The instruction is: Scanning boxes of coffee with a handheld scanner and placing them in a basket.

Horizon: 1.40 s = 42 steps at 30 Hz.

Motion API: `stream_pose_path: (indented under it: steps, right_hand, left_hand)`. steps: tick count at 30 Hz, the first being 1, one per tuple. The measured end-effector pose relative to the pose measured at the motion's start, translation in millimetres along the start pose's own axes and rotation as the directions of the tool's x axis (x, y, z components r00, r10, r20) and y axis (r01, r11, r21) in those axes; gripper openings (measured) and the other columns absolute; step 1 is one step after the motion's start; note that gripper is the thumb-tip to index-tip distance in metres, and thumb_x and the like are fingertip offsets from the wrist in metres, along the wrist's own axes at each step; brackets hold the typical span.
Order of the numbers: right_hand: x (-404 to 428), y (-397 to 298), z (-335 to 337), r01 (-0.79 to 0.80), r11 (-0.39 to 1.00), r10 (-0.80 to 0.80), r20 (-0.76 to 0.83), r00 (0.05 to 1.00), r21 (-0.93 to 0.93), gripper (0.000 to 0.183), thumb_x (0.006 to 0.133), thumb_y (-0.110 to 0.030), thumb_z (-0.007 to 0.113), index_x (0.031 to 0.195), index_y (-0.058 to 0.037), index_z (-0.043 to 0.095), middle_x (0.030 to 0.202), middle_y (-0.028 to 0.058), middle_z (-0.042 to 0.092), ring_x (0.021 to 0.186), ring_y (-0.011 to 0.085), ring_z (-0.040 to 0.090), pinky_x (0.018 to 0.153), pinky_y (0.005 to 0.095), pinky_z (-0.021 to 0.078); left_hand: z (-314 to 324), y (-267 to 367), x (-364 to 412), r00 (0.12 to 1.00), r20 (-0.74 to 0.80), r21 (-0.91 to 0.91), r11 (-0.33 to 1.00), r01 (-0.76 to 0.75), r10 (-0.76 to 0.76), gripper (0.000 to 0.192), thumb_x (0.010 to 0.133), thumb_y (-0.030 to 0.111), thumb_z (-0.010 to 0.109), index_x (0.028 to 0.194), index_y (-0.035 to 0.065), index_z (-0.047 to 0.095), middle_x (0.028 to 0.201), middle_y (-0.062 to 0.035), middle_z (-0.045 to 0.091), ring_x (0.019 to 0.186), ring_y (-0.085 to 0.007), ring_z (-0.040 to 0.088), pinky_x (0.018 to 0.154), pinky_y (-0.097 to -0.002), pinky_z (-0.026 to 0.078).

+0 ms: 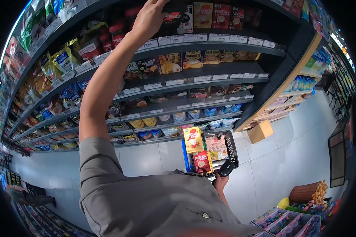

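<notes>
My left hand (149, 17) is raised to an upper shelf, beside a black Nescafé pack (172, 17); its fingertips run to the picture's top edge, so whether they grip anything is hidden. Low in front of my body, my right hand (221, 181) is closed around a black rounded object (226, 169), possibly a handle or handheld device. Just beyond it is a black perforated basket (233, 148). A yellow Nescafé box (193, 139) and a red Nescafé box (201, 161) lie at its left, and a pink food bag (217, 148) at its right.
Shelves with price rails (201, 79) curve across the front, carrying coffee boxes, jars, bags and cups. A cardboard box (260, 131) stands on the floor by the wood-edged shelf end (281, 86). A display bin (284, 222) is at lower right. Another person (32, 198) is at far lower left.
</notes>
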State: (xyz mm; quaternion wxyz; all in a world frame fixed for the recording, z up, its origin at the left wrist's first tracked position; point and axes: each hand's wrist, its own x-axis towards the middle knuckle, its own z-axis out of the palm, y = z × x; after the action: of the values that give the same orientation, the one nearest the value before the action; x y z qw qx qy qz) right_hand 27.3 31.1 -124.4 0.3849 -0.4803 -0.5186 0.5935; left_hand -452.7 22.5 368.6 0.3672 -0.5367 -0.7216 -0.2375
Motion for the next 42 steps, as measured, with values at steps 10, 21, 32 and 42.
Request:
stream_pose_path:
  steps: [10,21,32,42]
  right_hand:
    - [32.0,-38.0,-18.3,-0.001,0.998,0.003,0.037,0.999,-0.056,0.017,0.082,-0.006,0.070,0.095,0.0023,0.065,0.081,0.0021,0.062,0.068,0.0092,0.052,0.062,0.0254,0.0433]
    - [24.8,-134.3,-29.3,-0.178,0.968,0.064,0.507,0.859,0.179,0.049,0.087,-0.005,0.061,0.132,0.0016,0.043,0.123,0.0133,0.055,0.106,0.0233,0.058,0.083,0.0363,0.0526]
    - [32.0,-142.3,-49.9,-0.280,0.956,0.209,0.465,0.860,0.089,0.052,0.077,0.005,0.069,0.125,0.0021,0.049,0.116,0.0108,0.056,0.103,0.0172,0.056,0.084,0.0323,0.0483]
    - [9.9,-136.7,-70.6,0.089,0.992,-0.018,0.575,0.818,-0.095,0.044,0.072,0.002,0.078,0.110,0.0028,0.057,0.094,0.0062,0.064,0.081,0.0112,0.062,0.070,0.0247,0.0531]
  left_hand:
    - [-10.1,133.1,-153.6,0.981,-0.070,-0.822,0.567,0.047,-0.183,0.040,0.083,-0.001,0.066,0.121,-0.0046,0.054,0.114,-0.0094,0.060,0.098,-0.0157,0.061,0.084,-0.0286,0.052]
    - [72.6,283.3,-338.0,0.397,0.690,-0.627,-0.225,0.746,-0.605,0.044,0.083,0.004,0.070,0.122,-0.0040,0.052,0.102,-0.0114,0.065,0.092,-0.0134,0.061,0.081,-0.0260,0.050]
    - [92.0,362.6,-363.5,0.378,0.615,-0.655,-0.182,0.733,-0.693,0.075,0.086,0.007,0.066,0.142,-0.0034,0.018,0.134,-0.0207,0.038,0.118,-0.0236,0.047,0.093,-0.0326,0.048]
    - [85.6,432.0,-370.7,0.305,0.776,-0.621,-0.583,0.524,-0.552,0.092,0.087,0.018,0.068,0.143,0.0048,-0.003,0.129,-0.0143,0.041,0.118,-0.0197,0.046,0.100,-0.0332,0.040]
